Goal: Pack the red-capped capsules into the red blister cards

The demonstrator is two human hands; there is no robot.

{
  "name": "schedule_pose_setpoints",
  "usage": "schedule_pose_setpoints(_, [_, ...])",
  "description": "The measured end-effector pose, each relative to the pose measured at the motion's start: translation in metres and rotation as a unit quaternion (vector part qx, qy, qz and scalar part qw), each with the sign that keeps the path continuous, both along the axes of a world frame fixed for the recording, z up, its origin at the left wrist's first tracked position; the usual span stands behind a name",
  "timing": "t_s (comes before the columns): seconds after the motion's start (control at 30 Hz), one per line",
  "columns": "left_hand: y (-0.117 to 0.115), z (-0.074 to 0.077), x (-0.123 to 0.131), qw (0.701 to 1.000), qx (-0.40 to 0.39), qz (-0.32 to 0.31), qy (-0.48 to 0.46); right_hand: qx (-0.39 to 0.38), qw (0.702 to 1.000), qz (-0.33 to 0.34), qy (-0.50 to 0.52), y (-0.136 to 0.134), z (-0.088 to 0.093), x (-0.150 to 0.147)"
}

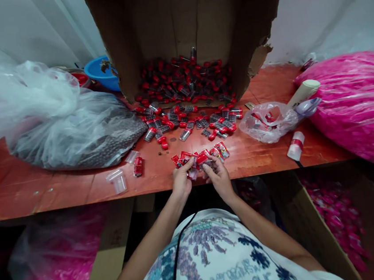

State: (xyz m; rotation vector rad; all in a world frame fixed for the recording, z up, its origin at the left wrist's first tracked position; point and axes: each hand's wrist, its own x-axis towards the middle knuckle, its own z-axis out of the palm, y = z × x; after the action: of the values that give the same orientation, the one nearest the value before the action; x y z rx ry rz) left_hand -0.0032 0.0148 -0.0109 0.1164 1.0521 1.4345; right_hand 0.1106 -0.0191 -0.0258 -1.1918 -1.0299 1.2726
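Note:
My left hand [182, 181] and my right hand [218, 177] meet at the near edge of a red-brown table [62, 191]. Both are closed around a fan of small red-labelled packets [198, 157] held between them. Just beyond lies a spill of small red-capped clear tubes [188, 122], which pours out of a big cardboard box [182, 29] lying on its side at the back. One single red packet [138, 166] and a small clear plastic cup [119, 181] lie to the left of my hands.
A large clear plastic bag [54, 122] fills the table's left, with a blue bowl [101, 73] behind it. On the right lie a small clear bag [268, 122], a tape roll [296, 145] and a big pink sack [357, 104]. Pink-filled bags and boxes sit under the table.

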Motion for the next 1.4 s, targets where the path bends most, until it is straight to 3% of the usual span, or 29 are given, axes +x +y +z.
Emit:
schedule_pose_setpoints(0.13, [-0.002, 0.000, 0.001, 1.000, 0.019, 0.001, 0.013, 0.000, 1.000, 0.028, 0.011, -0.001, -0.002, -0.001])
schedule_pose_setpoints(0.33, [-0.006, 0.002, 0.004, 0.999, 0.041, -0.011, 0.019, -0.008, 0.998, -0.010, 0.057, 0.002, 0.003, -0.001])
schedule_pose_setpoints(0.87, [-0.005, -0.005, 0.003, 0.996, 0.068, 0.011, 0.063, -0.001, 0.997, -0.003, 0.073, 0.000, 0.001, -0.001])
schedule_pose_setpoints(1.17, [-0.007, -0.007, 0.002, 0.995, 0.069, -0.012, 0.076, 0.006, 0.999, 0.002, 0.046, 0.001, -0.004, 0.001])
schedule_pose_setpoints(1.4, [-0.006, -0.005, -0.005, 0.991, 0.103, -0.044, 0.077, 0.040, 0.997, 0.028, -0.054, 0.004, -0.002, 0.012])
